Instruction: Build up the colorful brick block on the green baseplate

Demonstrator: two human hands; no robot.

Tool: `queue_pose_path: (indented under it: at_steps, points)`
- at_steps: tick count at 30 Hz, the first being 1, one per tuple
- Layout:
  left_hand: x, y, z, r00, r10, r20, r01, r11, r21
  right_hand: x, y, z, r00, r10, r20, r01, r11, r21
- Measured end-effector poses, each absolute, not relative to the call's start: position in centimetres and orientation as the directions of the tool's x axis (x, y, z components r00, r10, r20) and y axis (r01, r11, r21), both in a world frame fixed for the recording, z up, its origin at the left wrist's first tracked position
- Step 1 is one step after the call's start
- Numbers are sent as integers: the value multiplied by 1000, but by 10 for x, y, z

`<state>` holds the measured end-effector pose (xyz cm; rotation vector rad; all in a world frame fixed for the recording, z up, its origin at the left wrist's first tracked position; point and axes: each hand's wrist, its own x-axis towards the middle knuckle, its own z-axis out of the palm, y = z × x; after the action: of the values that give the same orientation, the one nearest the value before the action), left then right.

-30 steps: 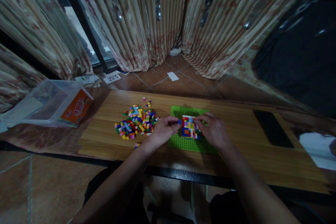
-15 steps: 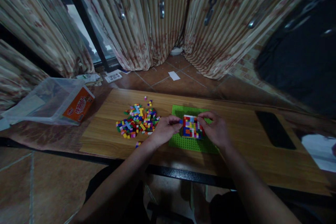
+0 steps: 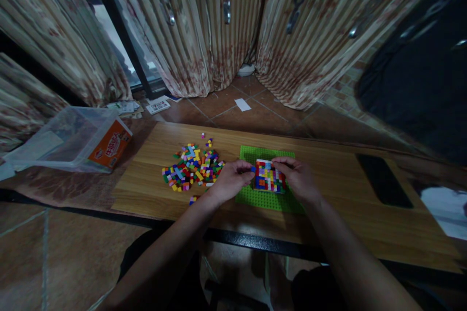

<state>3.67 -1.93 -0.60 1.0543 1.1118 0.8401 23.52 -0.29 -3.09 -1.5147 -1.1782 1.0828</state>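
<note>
A green baseplate (image 3: 251,197) lies on a wooden board (image 3: 328,189), carrying a square block of many-coloured small bricks (image 3: 269,176). My left hand (image 3: 229,181) rests at the block's left edge, fingers curled and pinching a small blue brick (image 3: 252,169). My right hand (image 3: 299,178) sits at the block's right side with its fingers pressed on the block's top right corner. A loose pile of coloured bricks (image 3: 191,169) lies just left of my left hand.
A clear plastic tub (image 3: 69,141) with an orange label lies tipped at the far left. A dark phone (image 3: 383,181) lies on the board to the right. Curtains hang behind, over a tiled floor with a paper scrap (image 3: 242,104).
My right hand's fingers have shifted slightly left along the block's top edge. My left hand keeps its pinch at the left edge. The view has tilted a little.
</note>
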Motion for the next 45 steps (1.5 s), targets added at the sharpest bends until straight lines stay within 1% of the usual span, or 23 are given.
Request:
queue_pose_path:
  at_steps: [7, 12, 19, 29, 34, 40, 45]
  points:
    - [37, -20, -5, 248, 923, -295, -38, 313, 949, 234, -4, -31, 156, 979, -134, 119, -153, -981]
    - [36, -19, -5, 257, 924, -283, -21, 298, 954, 234, -4, -33, 140, 982, -125, 120, -143, -982]
    - [37, -19, -5, 256, 924, -285, 5, 294, 956, 234, -3, -35, 147, 977, -157, 79, -170, -982]
    - [38, -20, -10, 276, 931, -241, 5, 249, 969, 233, -3, -35, 152, 975, -163, 49, -172, -984]
    - [38, -20, -14, 275, 931, -240, 5, 248, 969, 233, -3, -37, 143, 978, -155, 39, -162, -986]
    - [39, -19, -18, 283, 933, -224, 1, 233, 972, 231, -3, -35, 152, 974, -168, 20, -173, -985]
    - [40, -18, -20, 271, 932, -239, 16, 243, 970, 229, -3, -33, 178, 967, -181, 3, -184, -983]
